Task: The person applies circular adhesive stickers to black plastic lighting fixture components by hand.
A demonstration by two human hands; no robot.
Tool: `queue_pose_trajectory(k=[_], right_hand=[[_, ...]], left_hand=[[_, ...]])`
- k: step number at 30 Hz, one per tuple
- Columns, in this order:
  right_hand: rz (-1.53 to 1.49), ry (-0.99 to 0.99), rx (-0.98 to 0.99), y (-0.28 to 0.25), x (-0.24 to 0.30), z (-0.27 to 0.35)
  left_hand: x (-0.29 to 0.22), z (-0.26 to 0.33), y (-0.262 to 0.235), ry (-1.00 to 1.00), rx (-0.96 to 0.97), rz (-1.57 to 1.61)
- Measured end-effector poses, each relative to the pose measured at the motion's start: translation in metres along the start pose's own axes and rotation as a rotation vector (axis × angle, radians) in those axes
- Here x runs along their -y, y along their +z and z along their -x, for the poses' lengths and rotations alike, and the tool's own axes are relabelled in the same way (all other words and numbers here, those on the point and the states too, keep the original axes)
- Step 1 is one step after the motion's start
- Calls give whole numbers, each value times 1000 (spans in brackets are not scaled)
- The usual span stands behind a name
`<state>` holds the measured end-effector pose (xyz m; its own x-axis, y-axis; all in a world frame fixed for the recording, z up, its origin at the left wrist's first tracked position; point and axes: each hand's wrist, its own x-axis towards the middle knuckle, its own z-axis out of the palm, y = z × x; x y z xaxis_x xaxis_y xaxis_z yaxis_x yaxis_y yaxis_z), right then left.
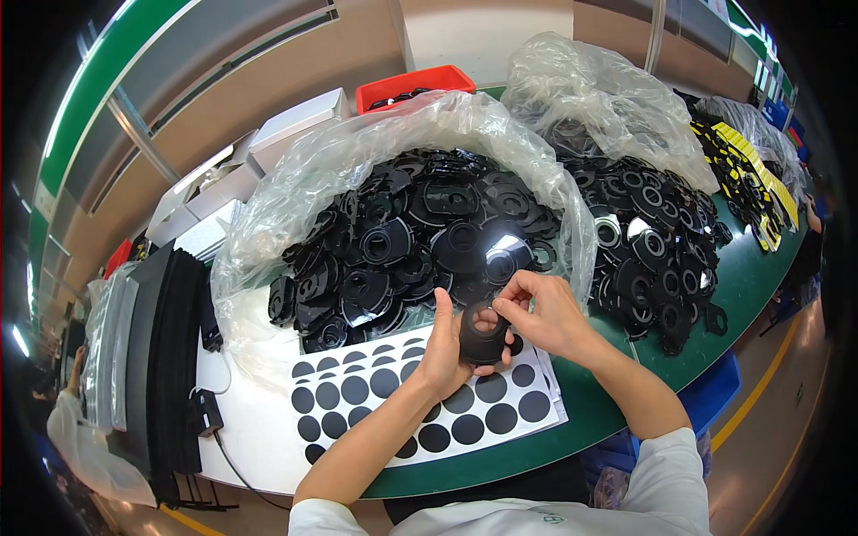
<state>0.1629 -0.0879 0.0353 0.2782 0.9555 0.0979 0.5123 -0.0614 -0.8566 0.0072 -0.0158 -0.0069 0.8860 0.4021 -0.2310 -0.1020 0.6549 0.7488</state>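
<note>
My left hand (440, 350) holds a black plastic ring-shaped part (483, 347) over the front of the table, thumb up along its left side and fingers under it. At the part's upper right edge, my right hand (543, 311) has its thumb and forefinger pinched together. Whatever lies between those fingertips is too small to make out. Below both hands lie white sheets (556, 406) with rows of round black stickers (467, 429). Just beyond them, a large heap of similar black parts (384, 241) rests in an open clear plastic bag (237, 268).
More black parts (661, 259) spread over the green tabletop (760, 259) at the right, below another clear bag (608, 89). A red bin (416, 82) and white boxes (299, 129) stand behind. Tall black sheets (165, 357) are stacked at left, beside a small black device with a cable (207, 413).
</note>
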Motion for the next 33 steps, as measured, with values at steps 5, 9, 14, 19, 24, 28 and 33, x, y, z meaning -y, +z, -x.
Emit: queue_pose_trajectory(k=[5, 9, 14, 19, 24, 28, 33], right_hand=[[-16, 11, -27, 4, 7, 3], [-124, 8, -18, 5, -1, -2], [-470, 51, -275, -28, -23, -22], [-1402, -32, -798, -88, -54, -29], [-1117, 162, -420, -58, -28, -18], [7, -229, 453, -31, 4, 1], [495, -317, 634, -17, 11, 31]], left_hand=[[-2, -1, -3, -20, 11, 31], [-1, -3, -14, -14, 96, 73], [-23, 13, 19, 3, -25, 117], [-82, 55, 38, 228, 20, -382], [-110, 60, 10, 471, -412, -1005], [-114, 29, -43, 535, -778, -1662], [-107, -5, -75, 619, -843, -1962]])
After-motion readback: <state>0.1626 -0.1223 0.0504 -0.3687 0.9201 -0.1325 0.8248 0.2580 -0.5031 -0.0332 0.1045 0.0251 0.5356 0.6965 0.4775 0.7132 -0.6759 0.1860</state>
